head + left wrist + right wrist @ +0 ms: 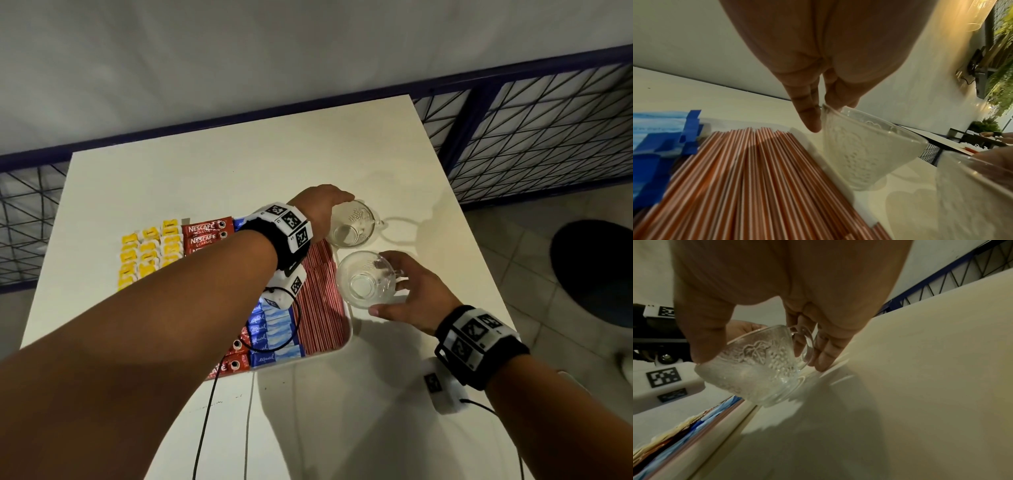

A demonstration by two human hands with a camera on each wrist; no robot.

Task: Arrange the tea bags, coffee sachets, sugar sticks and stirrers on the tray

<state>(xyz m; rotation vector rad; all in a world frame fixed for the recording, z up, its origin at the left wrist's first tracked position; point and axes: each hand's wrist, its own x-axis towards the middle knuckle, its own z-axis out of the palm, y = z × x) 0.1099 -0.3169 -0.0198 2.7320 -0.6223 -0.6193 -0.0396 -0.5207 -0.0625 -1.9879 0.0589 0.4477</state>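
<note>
A: Where is your left hand [323, 209] right now?

B: Your left arm reaches across the tray [346, 337], and the hand pinches the rim of the farther glass cup [352, 224]. In the left wrist view your fingers [807, 107] lie outside the rim and the thumb presses on its inner side. The cup leans; whether its base touches the tabletop [239, 164] you cannot tell.

A: And your right hand [416, 296]?

B: It grips the nearer glass cup [366, 281], just beside the tray's right edge. The right wrist view shows your thumb on the cup's wall, a finger through the handle, and the cup tilted with its base just above the tabletop.

A: What lies around the hands?

B: The two cups sit close together, off the tray, towards the right edge of the tabletop. On the tray, the striped stirrers [322, 301] run along its right side, just beside the cups. Next come the blue sugar sticks [270, 329], then the red coffee sachets [205, 233], then the yellow tea bags [147, 250] at the tray's left side.

A: Anything in your way?

B: Your left forearm covers the middle of the tray, hiding part of the sachets and sugar sticks. Beyond the far edge of the tabletop stands a blue wire fence [534, 130].
</note>
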